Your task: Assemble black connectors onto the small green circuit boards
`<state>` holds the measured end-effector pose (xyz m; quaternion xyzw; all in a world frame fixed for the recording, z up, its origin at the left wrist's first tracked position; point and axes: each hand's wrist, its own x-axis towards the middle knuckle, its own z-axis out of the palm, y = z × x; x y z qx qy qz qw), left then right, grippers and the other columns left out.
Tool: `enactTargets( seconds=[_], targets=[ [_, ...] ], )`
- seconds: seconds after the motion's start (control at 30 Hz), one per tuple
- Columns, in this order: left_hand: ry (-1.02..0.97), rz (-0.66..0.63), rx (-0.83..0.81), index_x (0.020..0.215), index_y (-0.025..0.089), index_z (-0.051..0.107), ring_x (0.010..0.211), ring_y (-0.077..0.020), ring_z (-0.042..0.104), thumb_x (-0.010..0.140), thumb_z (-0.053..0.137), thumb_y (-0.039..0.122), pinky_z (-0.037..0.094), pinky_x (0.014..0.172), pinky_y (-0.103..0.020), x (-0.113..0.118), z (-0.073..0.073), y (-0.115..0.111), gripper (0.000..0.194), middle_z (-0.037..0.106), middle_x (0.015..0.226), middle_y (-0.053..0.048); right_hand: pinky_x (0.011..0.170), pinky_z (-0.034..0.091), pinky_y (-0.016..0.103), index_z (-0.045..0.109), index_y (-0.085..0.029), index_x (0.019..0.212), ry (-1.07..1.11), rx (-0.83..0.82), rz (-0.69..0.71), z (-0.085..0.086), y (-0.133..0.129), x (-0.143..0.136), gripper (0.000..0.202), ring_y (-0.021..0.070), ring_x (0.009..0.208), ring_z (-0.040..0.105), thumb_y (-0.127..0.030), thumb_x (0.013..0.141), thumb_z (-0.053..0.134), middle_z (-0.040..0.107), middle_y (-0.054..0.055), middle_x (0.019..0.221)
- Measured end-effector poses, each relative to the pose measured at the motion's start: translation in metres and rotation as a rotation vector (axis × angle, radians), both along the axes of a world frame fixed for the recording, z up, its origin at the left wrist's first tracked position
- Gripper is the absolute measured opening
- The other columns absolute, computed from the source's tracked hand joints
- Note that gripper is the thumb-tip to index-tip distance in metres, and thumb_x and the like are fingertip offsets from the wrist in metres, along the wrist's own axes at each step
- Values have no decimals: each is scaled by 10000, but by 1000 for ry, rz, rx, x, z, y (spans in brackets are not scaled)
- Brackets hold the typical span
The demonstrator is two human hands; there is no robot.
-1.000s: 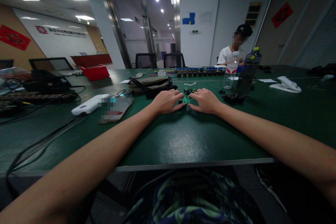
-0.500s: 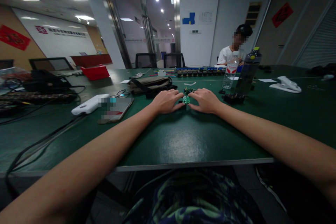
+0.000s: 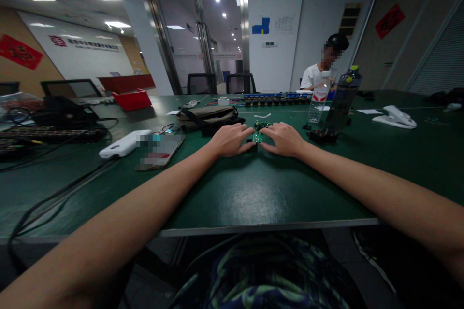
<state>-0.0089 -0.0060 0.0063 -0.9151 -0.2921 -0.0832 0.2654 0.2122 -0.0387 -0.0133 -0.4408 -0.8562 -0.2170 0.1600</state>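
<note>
Between my two hands is a small green circuit board (image 3: 257, 138), gripped at its edges over the table. My left hand (image 3: 231, 140) has its fingers and thumb closed on the left side of the board. On the opposite side, the fingers and thumb of my right hand (image 3: 284, 139) pinch it too. A small black part (image 3: 251, 146) shows beneath the board near my left thumb; whether it is attached I cannot tell. Just behind the fingertips lie more green electronic parts (image 3: 261, 125), partly hidden by my hands. Farther back is a thin white strip (image 3: 262, 116).
A grey bag (image 3: 206, 117) lies behind my left hand, with a phone (image 3: 165, 152) and white power bank (image 3: 123, 144) further left. To the right stand a clear bottle (image 3: 318, 101) and a dark bottle (image 3: 342, 99). Across the green table (image 3: 239, 193) sits another person (image 3: 313, 77).
</note>
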Motion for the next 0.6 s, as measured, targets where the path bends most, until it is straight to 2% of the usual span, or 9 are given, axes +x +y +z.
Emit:
enactTargets(
  seconds=[0.23,0.6],
  targets=[
    [-11,-3,-11,1306,189,528,979,-249,636,1005,378,521,469,739,-331,0,-2,2,474,676,1039,-94,828,362,344,640,-145,1233,-5,-10,-4,1,0,0,415,265,962,615,-425,952,515,712,140,1018],
    [-4,-5,-16,1340,202,518,992,-248,639,999,399,530,471,735,-320,-1,-2,1,488,677,1053,-95,826,362,338,644,-146,1232,13,-17,4,1,-2,-2,424,259,952,610,-435,949,518,711,140,1010]
  ],
)
